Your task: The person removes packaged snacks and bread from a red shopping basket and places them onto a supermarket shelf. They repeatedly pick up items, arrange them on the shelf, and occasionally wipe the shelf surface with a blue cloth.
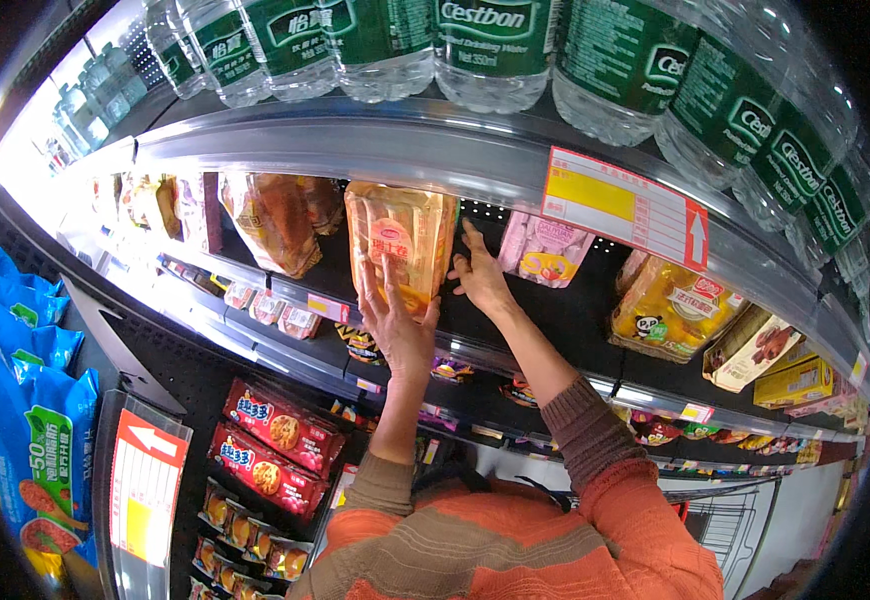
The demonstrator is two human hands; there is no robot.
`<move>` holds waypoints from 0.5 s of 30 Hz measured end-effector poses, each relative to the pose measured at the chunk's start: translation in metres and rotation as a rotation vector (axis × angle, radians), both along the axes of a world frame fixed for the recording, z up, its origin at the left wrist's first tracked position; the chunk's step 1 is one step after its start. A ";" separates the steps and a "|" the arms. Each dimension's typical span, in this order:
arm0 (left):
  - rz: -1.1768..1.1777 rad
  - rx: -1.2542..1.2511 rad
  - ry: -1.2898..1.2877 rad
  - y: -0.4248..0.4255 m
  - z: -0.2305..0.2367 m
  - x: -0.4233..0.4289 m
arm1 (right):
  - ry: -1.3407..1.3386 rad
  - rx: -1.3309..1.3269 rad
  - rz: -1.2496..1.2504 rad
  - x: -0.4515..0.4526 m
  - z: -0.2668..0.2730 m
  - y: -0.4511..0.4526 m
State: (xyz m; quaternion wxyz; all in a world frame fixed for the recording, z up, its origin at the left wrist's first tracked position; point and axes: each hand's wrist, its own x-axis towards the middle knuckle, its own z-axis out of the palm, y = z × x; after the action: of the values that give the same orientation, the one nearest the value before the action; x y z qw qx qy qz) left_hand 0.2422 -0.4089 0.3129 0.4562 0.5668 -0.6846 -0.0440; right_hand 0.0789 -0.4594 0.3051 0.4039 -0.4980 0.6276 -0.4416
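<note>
My left hand [397,322] lies with spread fingers against the front of an orange, clear-windowed package of Swiss rolls [402,247], which stands on a dark shelf [555,330]. To the right of that package, my right hand [477,274] is raised with its fingers apart and nothing in them. A pink package [545,247] stands further right on this shelf. Left of the Swiss rolls are packaged bread loaves [273,225]. The back of the Swiss roll package is hidden.
Green-labelled water bottles [491,52] line the shelf above, behind a price-tag rail [375,150]. Yellow bread packages [667,311] stand at right. Red cookie packs [277,427] and blue bags [29,420] are at lower left. A wire cart [727,525] is at lower right.
</note>
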 end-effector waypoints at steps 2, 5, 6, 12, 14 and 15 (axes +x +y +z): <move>0.008 0.028 -0.009 -0.001 0.000 0.000 | 0.014 -0.020 0.017 0.001 -0.004 -0.005; -0.002 0.025 -0.008 -0.002 -0.001 0.001 | 0.050 -0.041 0.026 0.002 -0.009 -0.011; -0.002 0.026 -0.009 -0.002 -0.001 0.002 | 0.061 -0.028 0.016 0.002 -0.010 -0.012; 0.001 0.001 -0.010 -0.004 0.000 0.003 | 0.055 -0.051 0.006 0.003 -0.013 -0.013; 0.001 0.007 -0.014 -0.005 0.000 0.003 | 0.075 -0.087 0.015 0.002 -0.016 -0.015; 0.004 0.017 -0.022 -0.005 0.000 0.004 | 0.081 -0.100 0.018 0.002 -0.019 -0.016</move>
State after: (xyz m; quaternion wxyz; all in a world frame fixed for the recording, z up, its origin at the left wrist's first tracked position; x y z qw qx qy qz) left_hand 0.2459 -0.4139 0.3130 0.4439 0.5724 -0.6881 -0.0426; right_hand 0.0808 -0.4758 0.2865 0.3569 -0.5407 0.6159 -0.4483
